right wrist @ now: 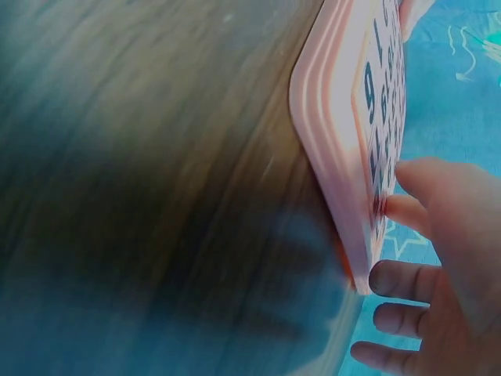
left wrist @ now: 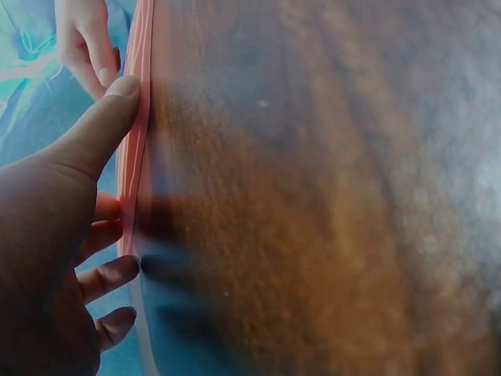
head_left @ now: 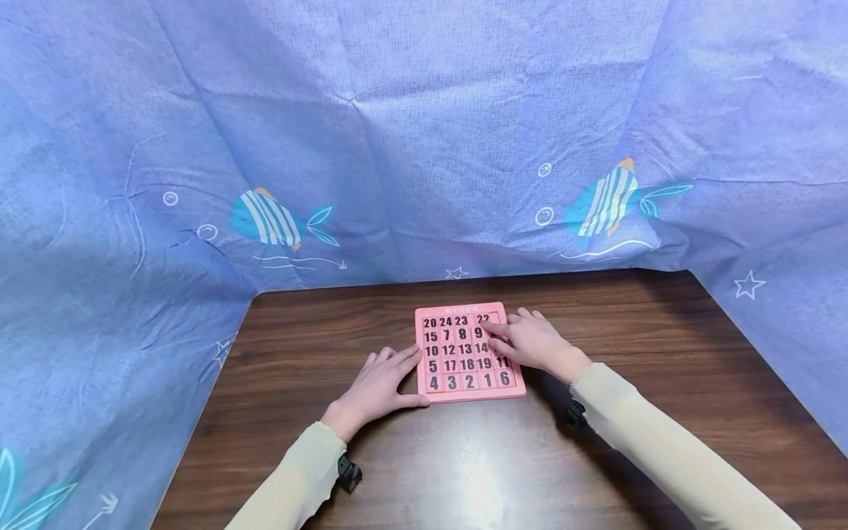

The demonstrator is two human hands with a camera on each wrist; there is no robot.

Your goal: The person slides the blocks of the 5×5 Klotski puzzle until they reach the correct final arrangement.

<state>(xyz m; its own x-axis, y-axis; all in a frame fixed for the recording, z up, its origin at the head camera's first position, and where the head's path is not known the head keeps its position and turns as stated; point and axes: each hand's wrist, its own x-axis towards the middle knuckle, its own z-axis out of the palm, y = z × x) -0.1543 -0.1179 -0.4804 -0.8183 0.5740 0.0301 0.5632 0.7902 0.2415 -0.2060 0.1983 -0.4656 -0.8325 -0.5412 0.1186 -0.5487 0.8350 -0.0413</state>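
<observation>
A pink sliding number puzzle (head_left: 473, 396) lies flat on the table, its black-numbered tiles facing up. My left hand (head_left: 377, 386) rests at its near left corner, thumb against the front edge and index fingertip at the left side. My right hand (head_left: 535, 343) reaches over the right side, index fingertip touching the tile 22 (head_left: 481, 319) in the top row. A wider gap shows between this tile and 23 (head_left: 461, 321). The right thumb hovers over the right column, hiding several tiles. In the right wrist view, the right hand's other fingers (right wrist: 403, 280) extend loosely beside the frame's edge.
The dark wooden table (head_left: 318, 324) extends around the puzzle, with a bright reflection near the front. Behind and at both sides hangs a blue cloth (head_left: 424, 147) printed with striped fish. Each wrist wears a black strap device (head_left: 348, 472).
</observation>
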